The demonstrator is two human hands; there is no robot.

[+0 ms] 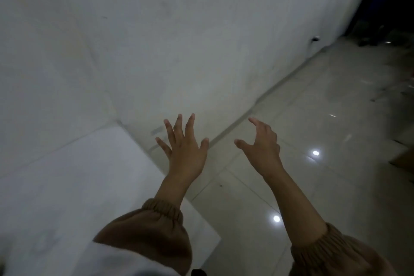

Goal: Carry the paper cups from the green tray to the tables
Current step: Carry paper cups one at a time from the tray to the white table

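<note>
My left hand (184, 148) reaches forward with all fingers spread and holds nothing. It hangs over the far corner of a white table top (74, 186). My right hand (262, 149) is held out beside it, fingers curled apart, empty, above the tiled floor. Both arms wear brown sleeves with gathered cuffs. No paper cup and no green tray are in view.
A white wall (156, 40) fills the upper left and runs back to the right. The glossy pale tiled floor (324, 119) reflects ceiling lights. Dark, blurred objects (380, 24) stand at the far upper right, with a brownish shape (405, 161) at the right edge.
</note>
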